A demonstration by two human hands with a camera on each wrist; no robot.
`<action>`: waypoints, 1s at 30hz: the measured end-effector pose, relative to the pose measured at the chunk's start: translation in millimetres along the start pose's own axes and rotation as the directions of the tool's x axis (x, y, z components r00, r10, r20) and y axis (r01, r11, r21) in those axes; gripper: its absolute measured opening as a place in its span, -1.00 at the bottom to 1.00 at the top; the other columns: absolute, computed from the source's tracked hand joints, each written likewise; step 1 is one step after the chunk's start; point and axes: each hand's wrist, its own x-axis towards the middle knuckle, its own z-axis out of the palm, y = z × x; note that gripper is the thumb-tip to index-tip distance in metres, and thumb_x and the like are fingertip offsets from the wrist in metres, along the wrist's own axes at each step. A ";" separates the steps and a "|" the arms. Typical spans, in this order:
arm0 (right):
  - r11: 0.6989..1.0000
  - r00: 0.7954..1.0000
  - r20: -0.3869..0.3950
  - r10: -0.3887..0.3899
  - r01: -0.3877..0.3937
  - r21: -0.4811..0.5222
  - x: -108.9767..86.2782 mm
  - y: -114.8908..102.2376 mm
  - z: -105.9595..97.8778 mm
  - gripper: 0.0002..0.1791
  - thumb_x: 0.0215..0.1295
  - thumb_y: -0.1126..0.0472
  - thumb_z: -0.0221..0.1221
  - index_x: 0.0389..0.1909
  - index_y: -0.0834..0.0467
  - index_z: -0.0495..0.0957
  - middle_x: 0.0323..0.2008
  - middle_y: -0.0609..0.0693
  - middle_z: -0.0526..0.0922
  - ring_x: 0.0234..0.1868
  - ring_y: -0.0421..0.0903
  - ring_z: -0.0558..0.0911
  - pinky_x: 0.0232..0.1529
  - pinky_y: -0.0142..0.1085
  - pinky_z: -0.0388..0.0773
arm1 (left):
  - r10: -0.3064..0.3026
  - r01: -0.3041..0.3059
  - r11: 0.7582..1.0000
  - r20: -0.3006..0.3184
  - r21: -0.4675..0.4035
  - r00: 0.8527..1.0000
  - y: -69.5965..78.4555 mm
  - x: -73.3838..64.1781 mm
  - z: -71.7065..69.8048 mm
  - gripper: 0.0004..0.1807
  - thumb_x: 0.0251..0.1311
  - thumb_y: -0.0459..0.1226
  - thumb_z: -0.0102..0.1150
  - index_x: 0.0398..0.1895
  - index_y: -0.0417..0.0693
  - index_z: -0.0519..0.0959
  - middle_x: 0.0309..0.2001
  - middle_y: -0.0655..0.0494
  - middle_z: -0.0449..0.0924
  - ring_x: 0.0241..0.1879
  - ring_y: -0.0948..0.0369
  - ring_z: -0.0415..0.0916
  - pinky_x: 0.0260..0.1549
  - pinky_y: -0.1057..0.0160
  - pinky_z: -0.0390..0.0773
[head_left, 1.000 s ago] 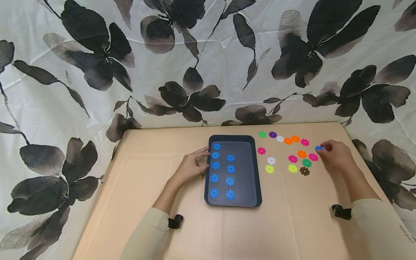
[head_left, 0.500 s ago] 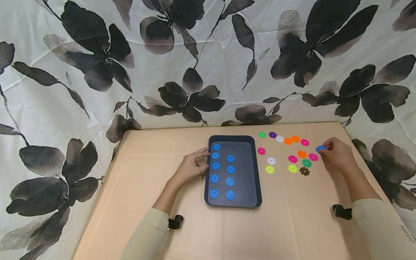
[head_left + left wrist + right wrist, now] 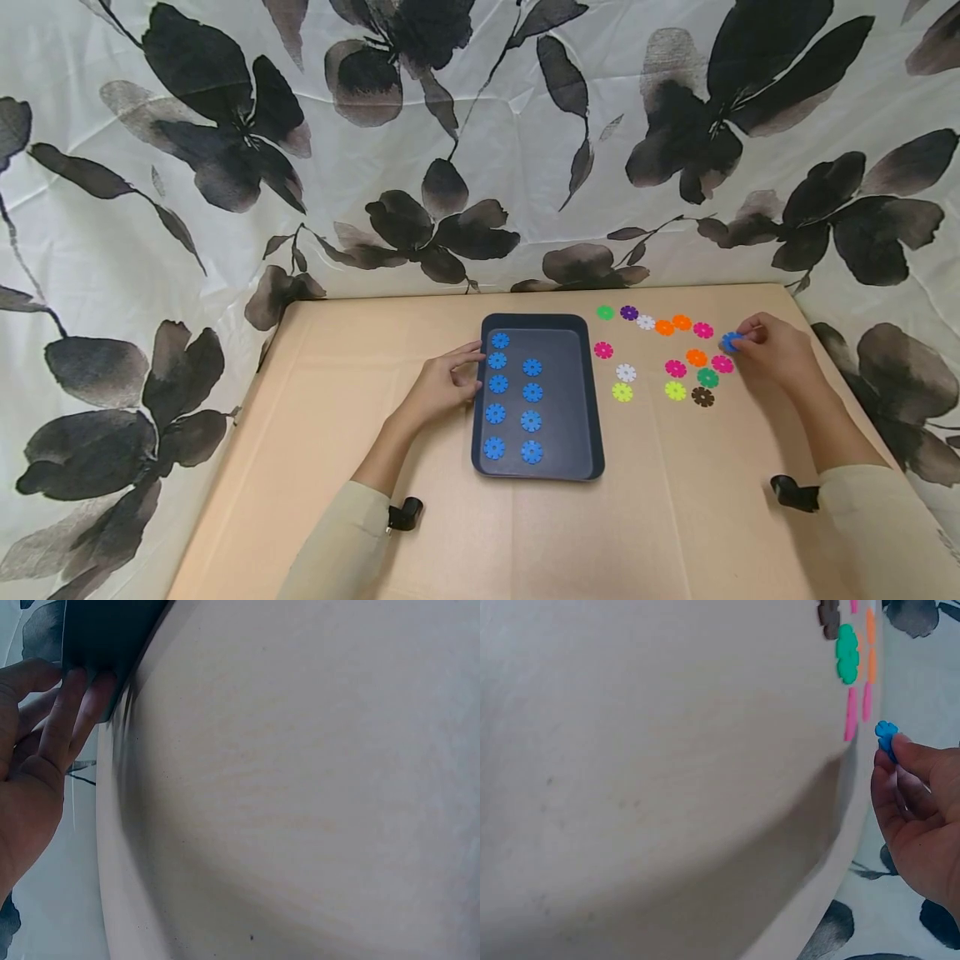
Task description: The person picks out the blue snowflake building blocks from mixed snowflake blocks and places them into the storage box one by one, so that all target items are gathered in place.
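Observation:
A dark grey rectangular baking tray (image 3: 566, 408) lies on the table, with two columns of blue interlocking discs (image 3: 531, 420) along its left and middle. My left hand (image 3: 438, 383) is at the tray's left side; in the left wrist view its fingertips (image 3: 99, 682) touch the outer wall. Over at the right, my right hand (image 3: 780, 350) pinches one blue interlocking disc (image 3: 729, 341) between thumb and fingers. The right wrist view shows this notched disc (image 3: 886, 730) held up off the table, its lower part hidden by the fingertips.
Loose discs lie between tray and right hand: pink (image 3: 722, 364), orange (image 3: 696, 357), green (image 3: 707, 378), brown (image 3: 702, 397), yellow (image 3: 675, 391), white (image 3: 626, 372) and purple (image 3: 629, 312). A floral cloth (image 3: 525, 167) hangs behind the tan table (image 3: 585, 533).
My right hand has lifted the blue disc from the table's right side and shifted it slightly left. My left hand and the tray have stayed in place.

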 end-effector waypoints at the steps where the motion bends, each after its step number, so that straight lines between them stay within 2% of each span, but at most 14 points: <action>1: 1.000 1.000 0.001 -0.001 0.001 0.005 0.0 -2.3 -0.5 -0.63 0.47 0.10 0.24 0.02 0.33 0.45 -0.17 0.33 0.63 -0.15 0.21 0.55 -0.39 -0.44 0.47 | -0.002 0.002 1.000 0.001 -0.002 1.000 0.0 -0.2 -0.1 -0.46 0.19 -0.44 0.37 0.28 -0.21 0.60 0.51 0.09 0.39 -0.54 0.31 0.63 -0.49 0.41 0.60; 6: 1.000 1.000 -0.020 -0.017 0.017 0.017 0.8 -15.1 -0.5 -0.61 0.48 0.06 0.24 0.04 0.30 0.47 -0.15 0.32 0.63 -0.11 0.22 0.55 -0.37 -0.46 0.46 | -0.001 0.001 1.000 0.001 -0.005 1.000 -1.0 0.0 -0.3 -0.47 0.18 -0.44 0.37 0.28 -0.22 0.60 0.50 0.08 0.40 -0.53 0.31 0.65 -0.48 0.40 0.63; 9: 0.999 0.998 -0.043 -0.040 0.041 0.031 1.1 -26.3 0.8 -0.63 0.47 0.07 0.24 0.02 0.29 0.49 -0.15 0.31 0.65 -0.11 0.21 0.56 -0.39 -0.55 0.43 | 0.001 -0.001 1.000 0.005 -0.008 1.000 -1.2 0.4 -1.0 -0.47 0.19 -0.44 0.37 0.28 -0.23 0.60 0.51 0.06 0.39 -0.53 0.29 0.65 -0.48 0.41 0.62; 14: 0.995 0.994 -0.073 -0.081 0.085 0.060 -0.3 -49.9 1.1 -0.70 0.44 0.13 0.27 -0.01 0.25 0.53 -0.20 0.25 0.70 -0.22 0.09 0.62 -0.41 -0.62 0.44 | 0.001 0.000 1.000 0.012 -0.019 1.000 -1.7 0.7 -1.3 -0.47 0.19 -0.44 0.36 0.28 -0.24 0.59 0.51 0.06 0.39 -0.53 0.27 0.65 -0.49 0.42 0.61; 18: 0.991 0.991 -0.092 -0.098 0.106 0.082 -1.1 -69.4 1.4 -0.73 0.43 0.16 0.28 -0.01 0.24 0.55 -0.18 0.26 0.74 -0.22 0.07 0.68 -0.37 -0.67 0.45 | -0.004 0.004 1.000 0.011 -0.011 1.000 -2.1 1.2 -0.7 -0.47 0.19 -0.44 0.37 0.28 -0.23 0.59 0.51 0.09 0.39 -0.54 0.28 0.64 -0.49 0.42 0.60; 25: 0.978 0.982 -0.101 -0.162 0.174 0.117 -3.9 -99.7 5.8 -0.75 0.43 0.16 0.28 -0.02 0.23 0.58 -0.18 0.21 0.75 -0.26 -0.16 0.67 -0.34 -0.69 0.48 | -0.014 0.014 1.000 0.010 -0.013 1.000 -1.9 2.0 -0.3 -0.47 0.20 -0.44 0.36 0.29 -0.22 0.59 0.51 0.12 0.39 -0.54 0.29 0.65 -0.48 0.41 0.62; 30: 0.964 0.974 -0.090 -0.206 0.218 0.152 -5.8 -115.2 14.6 -0.77 0.42 0.19 0.29 -0.03 0.24 0.59 -0.18 0.21 0.77 -0.21 0.01 0.72 -0.32 -0.69 0.50 | -0.018 0.019 1.000 0.017 -0.023 1.000 -1.1 2.3 -0.9 -0.46 0.20 -0.44 0.35 0.29 -0.23 0.58 0.51 0.11 0.38 -0.53 0.26 0.65 -0.49 0.42 0.61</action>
